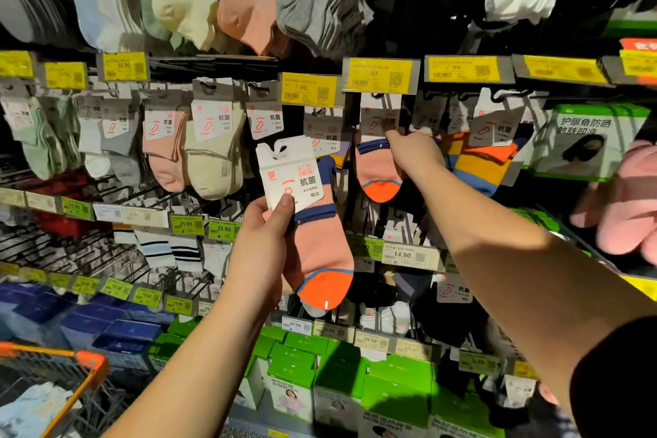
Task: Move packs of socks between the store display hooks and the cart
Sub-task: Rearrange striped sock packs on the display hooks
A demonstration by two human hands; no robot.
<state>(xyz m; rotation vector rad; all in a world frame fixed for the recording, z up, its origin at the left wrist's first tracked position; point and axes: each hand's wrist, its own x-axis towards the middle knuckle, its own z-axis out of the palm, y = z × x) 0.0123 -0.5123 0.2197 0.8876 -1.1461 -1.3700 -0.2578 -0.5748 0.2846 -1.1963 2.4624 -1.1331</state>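
Note:
My left hand [265,242] grips a pack of pink socks [316,245] with an orange toe, navy cuff and white card, held free of the rack in the middle of the view. My right hand [412,153] reaches up to a matching pink and orange pack [378,171] that hangs on a display hook under a yellow 7.99 tag [380,76]; its fingers pinch the pack near the navy cuff. The cart [71,377], with an orange rim, stands at the bottom left and holds pale blue sock packs [32,409].
Rows of hooks carry sock packs: green, grey, pink and beige [213,153] to the left, striped orange and blue [483,160] to the right. Bare black hooks [89,252] jut out at left. Green boxes [355,377] and blue boxes [117,327] fill the low shelves.

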